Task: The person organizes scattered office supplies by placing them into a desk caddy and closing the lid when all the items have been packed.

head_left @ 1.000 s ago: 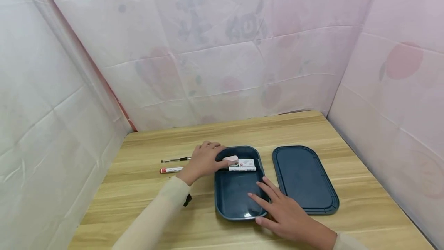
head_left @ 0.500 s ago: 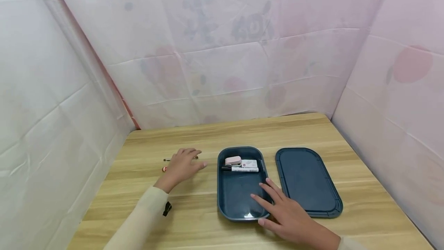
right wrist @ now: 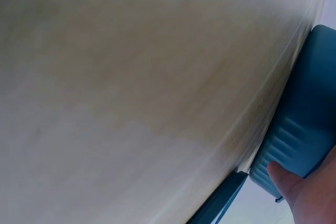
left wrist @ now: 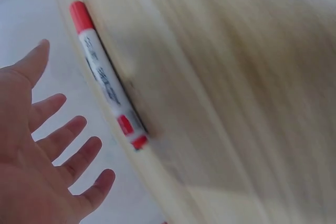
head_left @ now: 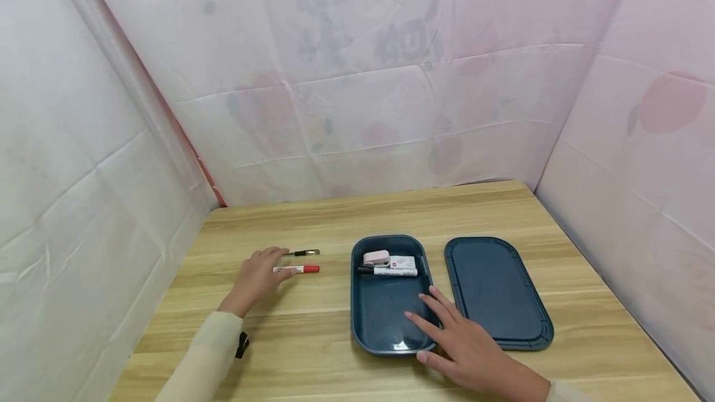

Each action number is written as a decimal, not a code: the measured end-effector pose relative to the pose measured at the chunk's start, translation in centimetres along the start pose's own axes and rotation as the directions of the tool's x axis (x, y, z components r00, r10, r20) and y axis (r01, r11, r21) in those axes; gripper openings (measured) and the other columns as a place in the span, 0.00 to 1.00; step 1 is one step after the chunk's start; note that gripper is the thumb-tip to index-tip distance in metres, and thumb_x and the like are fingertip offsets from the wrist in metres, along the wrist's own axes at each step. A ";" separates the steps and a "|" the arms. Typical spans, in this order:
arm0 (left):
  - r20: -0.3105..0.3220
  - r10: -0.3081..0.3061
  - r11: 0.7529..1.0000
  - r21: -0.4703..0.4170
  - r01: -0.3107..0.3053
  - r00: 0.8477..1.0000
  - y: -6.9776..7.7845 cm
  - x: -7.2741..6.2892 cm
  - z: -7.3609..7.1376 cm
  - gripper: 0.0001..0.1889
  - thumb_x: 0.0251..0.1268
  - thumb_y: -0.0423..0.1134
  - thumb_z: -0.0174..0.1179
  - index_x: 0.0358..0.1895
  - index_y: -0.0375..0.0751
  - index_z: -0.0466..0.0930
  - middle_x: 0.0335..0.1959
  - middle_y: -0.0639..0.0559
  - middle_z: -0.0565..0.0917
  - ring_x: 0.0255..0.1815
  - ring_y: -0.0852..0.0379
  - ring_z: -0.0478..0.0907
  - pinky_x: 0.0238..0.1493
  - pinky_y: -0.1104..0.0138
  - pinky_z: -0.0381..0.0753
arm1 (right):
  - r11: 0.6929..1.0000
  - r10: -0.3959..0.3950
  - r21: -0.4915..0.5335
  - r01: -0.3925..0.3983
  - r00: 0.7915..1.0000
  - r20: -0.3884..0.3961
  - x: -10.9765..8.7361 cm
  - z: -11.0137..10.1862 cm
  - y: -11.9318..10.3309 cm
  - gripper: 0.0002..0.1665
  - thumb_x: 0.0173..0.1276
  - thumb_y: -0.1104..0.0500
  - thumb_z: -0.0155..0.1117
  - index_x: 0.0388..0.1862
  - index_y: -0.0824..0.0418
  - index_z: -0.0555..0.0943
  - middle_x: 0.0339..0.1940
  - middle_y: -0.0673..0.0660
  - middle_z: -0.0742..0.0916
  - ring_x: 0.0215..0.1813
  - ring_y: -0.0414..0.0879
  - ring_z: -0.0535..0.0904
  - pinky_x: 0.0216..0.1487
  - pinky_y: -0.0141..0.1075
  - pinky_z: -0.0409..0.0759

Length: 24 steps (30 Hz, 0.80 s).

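My left hand (head_left: 258,278) hovers at the left, over a white marker with a red cap (head_left: 304,269). In the left wrist view the fingers are spread and the whole marker (left wrist: 105,74) shows apart from them. A thin pen with a black grip (head_left: 304,253) lies just behind, partly hidden by the fingers. My right hand (head_left: 466,346) rests at the near right rim of a dark blue box (head_left: 385,327), fingers straight over its edge, thumb at the near corner. Inside the box are a small pink stapler (head_left: 377,257), a small white carton (head_left: 402,262) and a black-capped white marker (head_left: 391,272).
A dark blue lid (head_left: 497,290) lies flat to the right of the box on the wooden table (head_left: 313,352). Pale printed cloth (head_left: 357,110) hangs around the back and both sides of the table.
My left hand has left the box and moved left over the red-capped marker, uncovering the box's contents and the red cap. My right hand stays at the box rim.
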<state>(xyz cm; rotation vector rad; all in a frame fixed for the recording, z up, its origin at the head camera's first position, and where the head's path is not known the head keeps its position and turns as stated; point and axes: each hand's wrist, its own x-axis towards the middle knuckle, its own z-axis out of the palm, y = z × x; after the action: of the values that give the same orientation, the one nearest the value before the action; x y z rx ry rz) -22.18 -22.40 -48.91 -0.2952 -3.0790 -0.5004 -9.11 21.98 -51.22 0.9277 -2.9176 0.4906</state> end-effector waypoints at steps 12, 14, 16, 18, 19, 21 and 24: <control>0.011 -0.074 0.997 0.014 0.074 0.997 -3.1 -0.8 0.4 0.28 0.68 0.49 0.65 0.69 0.43 0.75 0.68 0.35 0.75 0.66 0.30 0.72 0.63 0.33 0.66 | 1.000 -0.012 -0.016 0.011 1.000 -0.018 0.0 0.1 -0.1 0.36 0.74 0.30 0.50 0.78 0.34 0.63 0.81 0.53 0.64 0.84 0.48 0.42 0.40 0.42 0.81; 0.010 -0.076 0.997 0.024 0.075 0.997 -3.2 -0.8 0.4 0.28 0.68 0.47 0.66 0.68 0.42 0.76 0.68 0.35 0.75 0.65 0.30 0.73 0.62 0.33 0.67 | 1.000 -0.011 -0.017 0.010 1.000 -0.020 0.0 0.1 0.0 0.36 0.74 0.30 0.51 0.78 0.34 0.63 0.81 0.54 0.65 0.84 0.48 0.42 0.40 0.42 0.81; 0.006 -0.074 0.997 0.029 0.073 0.997 -3.4 -0.8 0.5 0.27 0.67 0.46 0.66 0.67 0.42 0.76 0.67 0.35 0.76 0.64 0.31 0.74 0.62 0.34 0.68 | 1.000 -0.007 -0.020 0.006 1.000 -0.022 -0.1 0.1 0.0 0.36 0.74 0.30 0.51 0.78 0.34 0.64 0.80 0.54 0.65 0.84 0.48 0.43 0.40 0.43 0.82; -0.001 -0.060 0.997 0.042 0.060 0.998 -3.6 -0.7 0.6 0.26 0.67 0.45 0.66 0.66 0.41 0.77 0.65 0.35 0.77 0.62 0.31 0.75 0.60 0.34 0.69 | 1.000 -0.003 -0.022 0.002 1.000 -0.023 -0.1 0.1 0.0 0.36 0.74 0.30 0.51 0.78 0.34 0.64 0.80 0.54 0.65 0.83 0.49 0.43 0.41 0.44 0.82; -0.008 -0.049 0.998 0.049 0.050 0.999 -3.7 -0.7 0.7 0.25 0.67 0.44 0.67 0.65 0.42 0.78 0.64 0.35 0.78 0.61 0.32 0.76 0.58 0.35 0.70 | 1.000 0.000 -0.023 -0.001 1.000 -0.023 -0.1 0.1 0.1 0.36 0.74 0.29 0.50 0.78 0.34 0.64 0.80 0.53 0.65 0.83 0.49 0.43 0.42 0.44 0.82; -0.015 -0.034 0.998 0.055 0.035 0.999 -4.0 -0.6 0.8 0.19 0.67 0.44 0.67 0.59 0.43 0.82 0.61 0.37 0.80 0.58 0.35 0.78 0.55 0.37 0.73 | 1.000 0.004 -0.020 -0.004 1.000 -0.022 -0.1 0.1 0.1 0.36 0.73 0.28 0.49 0.78 0.33 0.63 0.81 0.53 0.65 0.84 0.48 0.43 0.44 0.47 0.83; -0.017 -0.029 0.998 0.059 0.030 0.999 -4.3 -0.7 1.0 0.13 0.67 0.44 0.67 0.51 0.46 0.84 0.58 0.39 0.83 0.53 0.38 0.79 0.51 0.41 0.75 | 1.000 0.003 -0.012 -0.003 1.000 -0.021 -0.1 0.1 0.1 0.36 0.73 0.28 0.49 0.78 0.33 0.63 0.81 0.52 0.65 0.84 0.47 0.43 0.46 0.49 0.83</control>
<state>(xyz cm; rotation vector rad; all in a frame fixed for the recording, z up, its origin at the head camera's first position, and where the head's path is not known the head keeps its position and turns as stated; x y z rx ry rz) -22.31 -26.24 -51.22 -0.2441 -3.0800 -0.4092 -9.10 22.03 -51.35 0.9112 -2.9005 0.4792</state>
